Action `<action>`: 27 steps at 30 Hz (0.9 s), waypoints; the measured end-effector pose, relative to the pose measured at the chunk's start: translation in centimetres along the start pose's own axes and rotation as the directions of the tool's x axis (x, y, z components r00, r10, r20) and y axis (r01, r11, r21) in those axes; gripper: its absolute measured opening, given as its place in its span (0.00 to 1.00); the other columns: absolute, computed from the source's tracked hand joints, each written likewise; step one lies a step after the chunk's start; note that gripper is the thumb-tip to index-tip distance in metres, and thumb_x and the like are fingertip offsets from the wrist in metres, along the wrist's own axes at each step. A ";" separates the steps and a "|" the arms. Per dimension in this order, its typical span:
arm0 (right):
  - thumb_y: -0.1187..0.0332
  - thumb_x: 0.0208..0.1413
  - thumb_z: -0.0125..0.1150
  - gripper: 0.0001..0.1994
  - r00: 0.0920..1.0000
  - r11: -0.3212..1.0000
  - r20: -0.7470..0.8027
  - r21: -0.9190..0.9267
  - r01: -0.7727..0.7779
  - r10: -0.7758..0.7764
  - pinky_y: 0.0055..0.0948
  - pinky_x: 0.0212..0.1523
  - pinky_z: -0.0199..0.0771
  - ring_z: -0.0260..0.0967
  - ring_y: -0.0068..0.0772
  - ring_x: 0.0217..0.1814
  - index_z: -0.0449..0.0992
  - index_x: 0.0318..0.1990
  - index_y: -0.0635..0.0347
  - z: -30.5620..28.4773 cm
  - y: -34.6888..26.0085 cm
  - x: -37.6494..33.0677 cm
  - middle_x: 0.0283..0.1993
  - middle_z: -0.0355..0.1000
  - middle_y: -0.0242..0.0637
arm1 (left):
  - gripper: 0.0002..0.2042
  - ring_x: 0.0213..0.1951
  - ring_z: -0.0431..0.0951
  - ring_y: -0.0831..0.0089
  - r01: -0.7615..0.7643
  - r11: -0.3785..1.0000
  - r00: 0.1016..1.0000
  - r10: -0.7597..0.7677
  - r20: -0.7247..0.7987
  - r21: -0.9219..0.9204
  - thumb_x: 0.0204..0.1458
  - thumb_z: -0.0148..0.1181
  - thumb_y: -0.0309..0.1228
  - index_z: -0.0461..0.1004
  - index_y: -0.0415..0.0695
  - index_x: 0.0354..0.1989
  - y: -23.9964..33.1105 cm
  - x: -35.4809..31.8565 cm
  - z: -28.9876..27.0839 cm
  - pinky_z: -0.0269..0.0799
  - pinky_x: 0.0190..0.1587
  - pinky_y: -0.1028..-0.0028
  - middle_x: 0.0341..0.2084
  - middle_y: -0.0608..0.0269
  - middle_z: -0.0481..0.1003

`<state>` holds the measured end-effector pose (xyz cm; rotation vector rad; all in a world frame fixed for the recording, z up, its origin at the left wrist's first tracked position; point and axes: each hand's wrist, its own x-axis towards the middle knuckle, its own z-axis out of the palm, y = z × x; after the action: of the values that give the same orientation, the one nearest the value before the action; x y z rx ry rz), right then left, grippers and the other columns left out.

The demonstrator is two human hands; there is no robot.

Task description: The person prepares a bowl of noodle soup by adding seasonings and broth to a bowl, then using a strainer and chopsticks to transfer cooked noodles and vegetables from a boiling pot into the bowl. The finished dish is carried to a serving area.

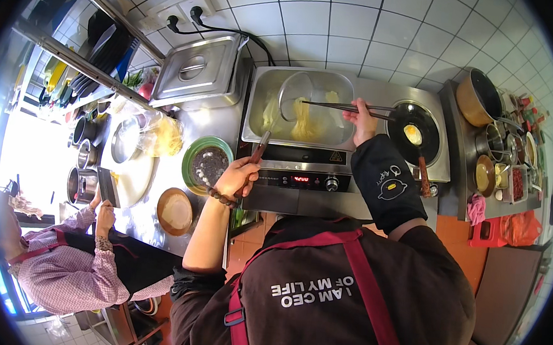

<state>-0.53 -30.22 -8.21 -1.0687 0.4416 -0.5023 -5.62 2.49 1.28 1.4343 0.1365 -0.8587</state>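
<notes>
My left hand (237, 181), with a beaded bracelet at the wrist, is closed round the wooden handle of a wire skimmer (264, 145). The skimmer's round head is over the steaming steel basin (250, 116). From the right, my right hand (361, 121) grips long dark chopsticks (342, 106), their tips at a bundle of yellow noodles (304, 123) in the basin. Paler food lies at the basin's left side and far right corner; steam blurs it. A green-rimmed bowl (189, 160) of dark liquid with white bits stands left of my left hand.
A black frying pan (427, 151) with a fried egg (412, 134) sits on the right burner. Left are a lidded steel container (197, 67) and a brown bowl (175, 211). A co-worker (85, 255) holds a cleaver (108, 187) at a round board. Pots and ingredient tubs crowd the right counter.
</notes>
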 end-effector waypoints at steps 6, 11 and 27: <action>0.65 0.56 0.50 0.09 0.933 0.851 0.307 -0.524 0.002 0.187 0.21 0.23 0.68 0.68 0.24 0.23 0.70 0.31 0.61 0.0 0.4 -2.4 0.24 0.68 0.32 | 0.05 0.07 0.59 0.82 -0.058 0.980 0.991 0.079 -0.109 0.189 0.49 0.49 0.28 0.64 0.41 0.31 -1.5 0.8 0.3 0.53 0.09 0.81 0.14 0.71 0.62; 0.65 0.53 0.53 0.08 0.845 0.588 0.481 -0.623 0.516 -0.231 0.30 0.28 0.64 0.66 0.42 0.28 0.71 0.29 0.61 0.0 0.7 -2.1 0.26 0.67 0.40 | 0.08 0.08 0.60 0.79 -0.094 0.935 0.980 0.147 -0.131 0.342 0.49 0.49 0.29 0.65 0.37 0.33 -2.3 1.1 -0.2 0.54 0.09 0.80 0.15 0.69 0.62; 0.65 0.55 0.51 0.09 0.923 0.759 0.363 -0.564 0.325 -0.125 0.22 0.25 0.67 0.68 0.22 0.25 0.72 0.34 0.60 -0.5 -1.7 -0.2 0.28 0.70 0.31 | 0.13 0.10 0.66 0.72 -0.077 0.808 0.941 0.252 -0.225 0.584 0.46 0.52 0.31 0.66 0.34 0.37 -3.9 3.3 -0.5 0.61 0.14 0.74 0.15 0.60 0.67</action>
<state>-1.24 -31.12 -6.89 -1.8307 0.1920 -0.3993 -5.42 1.91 -3.82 2.1078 -0.0332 -0.5489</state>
